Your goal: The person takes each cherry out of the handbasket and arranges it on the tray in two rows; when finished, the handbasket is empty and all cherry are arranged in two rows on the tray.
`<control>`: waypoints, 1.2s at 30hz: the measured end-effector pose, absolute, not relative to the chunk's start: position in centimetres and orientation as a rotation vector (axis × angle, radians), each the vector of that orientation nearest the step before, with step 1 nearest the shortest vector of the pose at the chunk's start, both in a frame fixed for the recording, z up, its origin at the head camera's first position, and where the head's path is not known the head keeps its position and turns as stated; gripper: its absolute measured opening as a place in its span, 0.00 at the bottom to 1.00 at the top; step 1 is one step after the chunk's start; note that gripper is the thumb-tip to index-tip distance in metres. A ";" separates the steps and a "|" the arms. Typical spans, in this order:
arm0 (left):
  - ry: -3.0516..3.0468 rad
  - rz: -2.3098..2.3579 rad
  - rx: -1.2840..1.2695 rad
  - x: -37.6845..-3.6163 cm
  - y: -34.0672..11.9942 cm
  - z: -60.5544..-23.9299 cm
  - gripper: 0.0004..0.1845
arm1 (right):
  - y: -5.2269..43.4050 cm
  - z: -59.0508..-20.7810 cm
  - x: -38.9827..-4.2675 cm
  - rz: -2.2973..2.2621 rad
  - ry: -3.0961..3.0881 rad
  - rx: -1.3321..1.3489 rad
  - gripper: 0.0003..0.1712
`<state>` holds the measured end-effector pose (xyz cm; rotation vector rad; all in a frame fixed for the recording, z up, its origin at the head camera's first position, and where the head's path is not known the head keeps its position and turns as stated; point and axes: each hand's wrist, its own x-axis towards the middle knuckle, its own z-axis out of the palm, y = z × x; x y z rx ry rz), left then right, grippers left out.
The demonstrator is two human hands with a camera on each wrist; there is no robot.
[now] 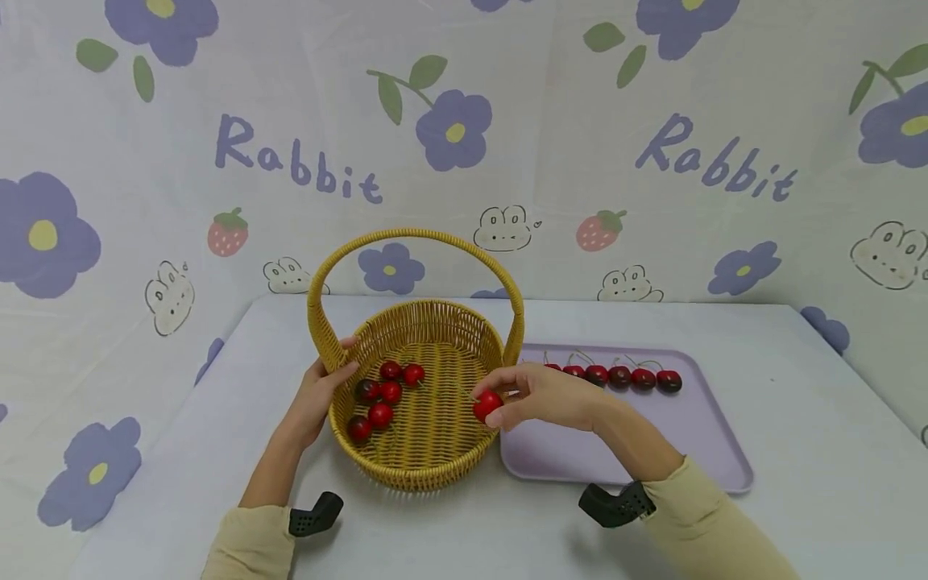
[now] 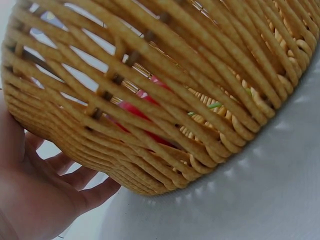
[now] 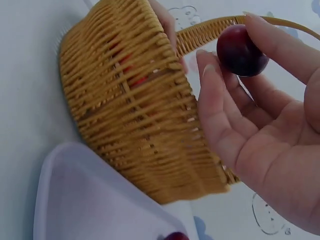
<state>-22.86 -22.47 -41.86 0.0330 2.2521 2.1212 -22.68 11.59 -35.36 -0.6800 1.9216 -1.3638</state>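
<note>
Beige sleeves [image 1: 714,515], each with a black wrist device [image 1: 616,505] at the cuff, lie nearest the camera. Patterned cloth [image 1: 551,121] hangs behind a white table [image 1: 819,403]. A woven basket [image 1: 435,439] stands upright there, handle raised, with a lilac tray [image 1: 565,451] just beside it. Left hand [image 1: 319,395] grips the basket's left rim near the handle base. Right hand [image 1: 554,395] pinches with thumb and fingers. A row of cherries [image 1: 619,377] lines the tray's far side; six loose cherries [image 1: 380,416] lie in the basket's left part; one red cherry [image 1: 487,407] is in the right-hand pinch, over the basket's right side.
</note>
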 end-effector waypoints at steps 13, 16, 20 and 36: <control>2.258 2.112 0.024 -22.8 -22.4 -41.6 0.26 | 16.8 -35.5 -22.1 -1.396 1.940 -0.686 0.21; 2.254 2.118 0.031 -22.8 -22.4 -41.6 0.26 | 17.7 -35.9 -22.0 -1.352 1.990 -0.662 0.20; 2.253 2.120 0.043 -22.7 -22.4 -41.7 0.26 | 18.4 -36.9 -22.2 -1.391 1.955 -0.609 0.21; 2.241 2.121 0.046 -22.6 -22.4 -41.7 0.26 | 17.1 -40.5 -23.7 -1.498 2.085 -0.315 0.19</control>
